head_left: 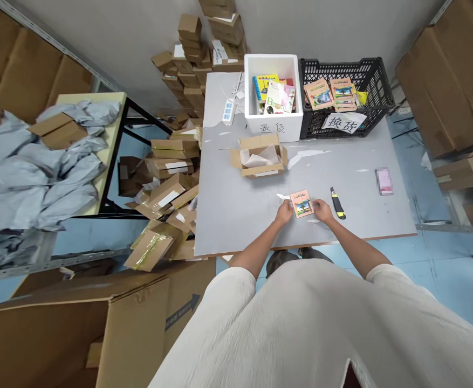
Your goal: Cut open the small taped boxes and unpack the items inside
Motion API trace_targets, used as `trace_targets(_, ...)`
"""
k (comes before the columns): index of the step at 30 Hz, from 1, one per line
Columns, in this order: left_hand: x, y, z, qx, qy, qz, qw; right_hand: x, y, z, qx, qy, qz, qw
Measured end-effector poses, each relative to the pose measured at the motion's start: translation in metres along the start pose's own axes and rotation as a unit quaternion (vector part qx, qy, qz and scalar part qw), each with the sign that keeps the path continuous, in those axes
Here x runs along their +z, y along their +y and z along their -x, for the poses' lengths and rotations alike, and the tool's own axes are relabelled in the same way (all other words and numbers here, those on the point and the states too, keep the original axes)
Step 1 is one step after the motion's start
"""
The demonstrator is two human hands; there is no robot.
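Note:
A small pink-covered book (pixel 302 203) with a colourful tree picture is between my two hands, just above or on the grey table (pixel 236 215); I cannot tell which. My left hand (pixel 285 212) pinches its left edge, and my right hand (pixel 322 210) grips its right edge. Right of my right hand lies a black and yellow utility knife (pixel 337 203). Farther back stands an opened cardboard box (pixel 262 171) with white paper inside.
At the table's back are a white foam bin (pixel 272 126) of books and a black crate (pixel 376 99) with similar pink books. A power strip (pixel 228 112) lies left; a pixelated pink item (pixel 384 181) lies right. Cardboard boxes (pixel 167 194) heap beside the left edge.

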State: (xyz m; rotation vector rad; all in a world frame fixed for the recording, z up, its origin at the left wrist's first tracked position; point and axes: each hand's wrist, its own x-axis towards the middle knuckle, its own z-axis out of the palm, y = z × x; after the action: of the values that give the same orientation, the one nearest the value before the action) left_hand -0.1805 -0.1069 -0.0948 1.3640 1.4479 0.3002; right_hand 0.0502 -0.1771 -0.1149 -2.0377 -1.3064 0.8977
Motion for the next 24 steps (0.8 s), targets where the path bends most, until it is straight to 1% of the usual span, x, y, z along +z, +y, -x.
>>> trace_targets(2,0.007,0.0,0.0,-0.011,-0.024,-0.01,1.0,0.005,-0.001,-0.002,0.047,0.002,-0.058,0.997)
trace_targets(3,0.01,-0.001,0.0,-0.015,-0.032,-0.018,0.999,0.008,-0.003,-0.003,0.06,-0.002,-0.084,0.995)
trace_targets(5,0.016,-0.002,0.0,-0.027,-0.048,-0.03,0.998,0.013,-0.009,-0.003,0.071,-0.019,-0.126,0.989)
trace_targets(7,0.02,-0.005,-0.001,-0.031,-0.055,-0.02,0.998,0.018,-0.014,-0.003,0.085,-0.037,-0.152,0.984)
trace_targets(10,0.024,-0.009,-0.003,-0.029,-0.04,0.05,0.997,0.019,-0.021,0.0,0.138,-0.049,-0.163,0.976)
trace_targets(13,0.026,-0.009,-0.005,-0.049,-0.011,0.136,0.989,0.014,-0.026,0.003,0.187,-0.05,-0.161,0.968)
trace_targets(15,0.026,-0.008,-0.005,-0.067,0.016,0.16,0.985,0.011,-0.031,0.005,0.201,-0.05,-0.164,0.965)
trace_targets(17,0.026,-0.006,-0.005,-0.079,0.049,0.156,0.983,0.01,-0.035,0.007,0.209,-0.048,-0.172,0.961)
trace_targets(19,0.025,-0.002,-0.003,-0.091,0.066,0.148,0.983,0.008,-0.04,0.01,0.215,-0.045,-0.18,0.959)
trace_targets(21,0.023,0.003,0.0,-0.093,0.055,0.165,0.98,0.007,-0.046,0.013,0.212,-0.048,-0.19,0.957)
trace_targets(24,0.018,0.012,0.008,-0.071,0.029,0.211,0.974,0.002,-0.057,0.02,0.198,-0.073,-0.212,0.954)
